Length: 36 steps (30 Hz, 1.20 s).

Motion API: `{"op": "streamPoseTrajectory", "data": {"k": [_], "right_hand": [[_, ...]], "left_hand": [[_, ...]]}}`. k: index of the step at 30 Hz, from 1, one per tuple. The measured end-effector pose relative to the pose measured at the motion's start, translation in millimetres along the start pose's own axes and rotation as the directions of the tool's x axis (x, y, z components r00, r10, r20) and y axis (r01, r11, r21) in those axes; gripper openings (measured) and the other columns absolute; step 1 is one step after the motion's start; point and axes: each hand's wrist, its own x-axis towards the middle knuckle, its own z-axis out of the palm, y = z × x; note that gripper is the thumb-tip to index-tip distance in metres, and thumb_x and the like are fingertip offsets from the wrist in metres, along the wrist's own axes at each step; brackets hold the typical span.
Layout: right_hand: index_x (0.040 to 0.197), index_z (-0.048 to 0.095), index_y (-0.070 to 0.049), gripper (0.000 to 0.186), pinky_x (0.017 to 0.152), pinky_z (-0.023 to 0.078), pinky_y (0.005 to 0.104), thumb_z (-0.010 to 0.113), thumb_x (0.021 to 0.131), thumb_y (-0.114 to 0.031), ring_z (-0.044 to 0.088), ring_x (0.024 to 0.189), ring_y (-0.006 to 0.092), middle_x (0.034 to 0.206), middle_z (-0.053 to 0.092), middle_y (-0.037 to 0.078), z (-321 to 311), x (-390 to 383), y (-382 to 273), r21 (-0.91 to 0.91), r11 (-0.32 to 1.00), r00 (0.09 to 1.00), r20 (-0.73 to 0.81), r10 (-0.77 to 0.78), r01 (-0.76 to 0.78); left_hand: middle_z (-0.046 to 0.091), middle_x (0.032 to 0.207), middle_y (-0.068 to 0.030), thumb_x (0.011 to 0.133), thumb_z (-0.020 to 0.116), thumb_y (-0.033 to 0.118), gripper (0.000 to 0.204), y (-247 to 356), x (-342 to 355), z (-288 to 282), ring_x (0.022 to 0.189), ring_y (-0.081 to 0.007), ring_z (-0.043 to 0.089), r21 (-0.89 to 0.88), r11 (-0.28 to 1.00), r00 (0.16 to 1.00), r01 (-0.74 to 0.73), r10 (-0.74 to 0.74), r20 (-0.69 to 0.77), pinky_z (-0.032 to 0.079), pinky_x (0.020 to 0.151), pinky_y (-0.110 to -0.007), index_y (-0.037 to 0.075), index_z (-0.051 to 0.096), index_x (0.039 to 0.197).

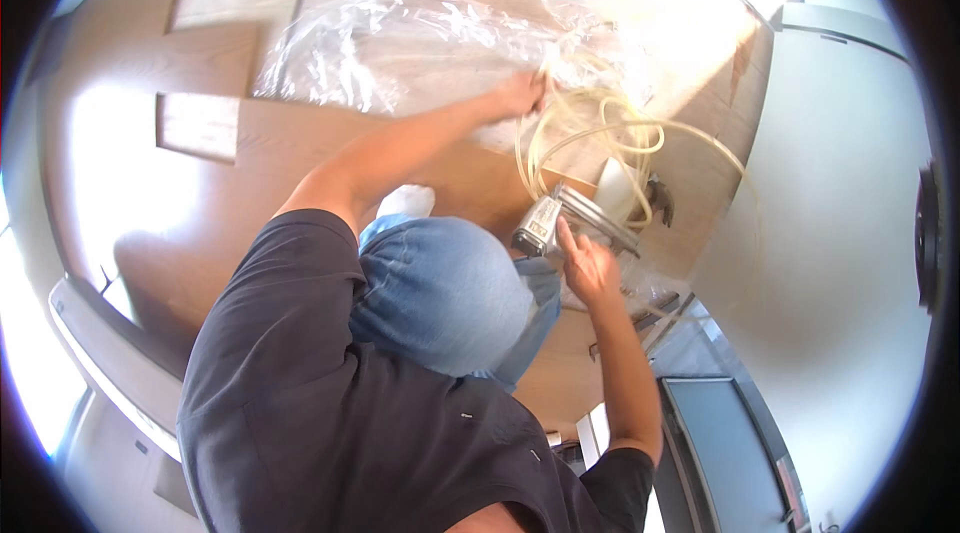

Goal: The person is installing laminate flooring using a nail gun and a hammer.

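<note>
The coil of pale yellow air hose lies in loose loops on the wooden floor, half in and half out of a clear plastic bag. It looks light and springy, the sort of tubing that holds its curl and wants to tangle or flick back once let go; taking it by several loops bunched together would probably steady it better than pulling on a single strand. One long strand arcs away to the right, towards the pale wall.

At the near end of the coil sits a metal nail gun, grey and boxy, clearly the heavy, hard part of the lot. It would likely be best lifted by its handle, since the hose would only stretch and slip under that weight.

The left hand reaches forward to the top of the coil, where hose meets bag, its grip closed on something there; whether it pinches plastic, hose or both I cannot tell. The right hand rests against the nail gun's body, fingers loosely spread and touching, not wrapped round it.

The plastic is thin, crinkled and slippery, and would probably tear if tugged hard. The person crouches, one denim knee forward, with sunlight falling across the boards.
</note>
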Motion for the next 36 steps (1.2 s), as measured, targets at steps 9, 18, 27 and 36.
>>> {"op": "streamPoseTrajectory", "data": {"k": [9, 18, 27, 36], "right_hand": [[0.153, 0.039, -0.029, 0.065, 0.09, 0.052, 0.0432, 0.048, 0.094, -0.003, 0.067, 0.102, 0.0316, 0.115, 0.067, 0.013, -143, 188, 103, -0.526, 0.848, 0.997, -0.072, 0.027, -0.06], [0.155, 0.036, -0.031, 0.067, 0.11, 0.037, 0.0416, 0.049, 0.095, -0.005, 0.062, 0.114, 0.0209, 0.118, 0.065, 0.006, -142, 275, 180, -0.519, 0.834, 0.94, -0.341, -0.002, -0.187], [0.144, 0.047, -0.005, 0.059, 0.106, 0.043, 0.0476, 0.068, 0.09, -0.02, 0.052, 0.125, 0.0424, 0.134, 0.055, 0.026, -11, 147, 183, 0.414, 0.842, 0.566, -0.623, 0.539, -0.347], [0.144, 0.038, 0.008, 0.076, 0.116, 0.03, 0.0503, 0.069, 0.089, -0.034, 0.038, 0.136, 0.0471, 0.147, 0.042, 0.032, 137, 40, 75, 0.578, 0.681, 0.532, -0.439, 0.724, -0.45]], "left_hand": [[0.07, 0.105, -0.0181, 0.101, 0.056, 0.044, 0.052, 265, 238, -169, 0.096, -0.0287, 0.066, -0.046, 0.727, 0.655, -0.685, 0.587, -0.476, 0.051, 0.085, -0.045, -0.002, 0.063, 0.125], [0.045, 0.148, -0.0321, 0.094, 0.063, 0.048, 0.079, 99, 157, -138, 0.139, -0.0425, 0.044, 0.763, 0.642, 0.804, -0.08, 0.494, -0.332, 0.037, 0.115, -0.045, 0.0, 0.039, 0.151], [0.064, 0.109, -0.0132, 0.088, 0.062, 0.006, 0.023, -29, -103, -4, 0.11, -0.0327, 0.057, 0.398, 0.862, 0.935, -0.313, 0.353, -0.029, 0.045, 0.098, -0.045, 0.007, 0.068, 0.11], [0.065, 0.111, -0.0106, 0.089, 0.061, 0.009, 0.028, -44, -130, 35, 0.11, -0.0305, 0.06, 0.507, 0.69, 0.82, -0.517, 0.23, 0.524, 0.046, 0.097, -0.045, 0.011, 0.066, 0.117]]}}
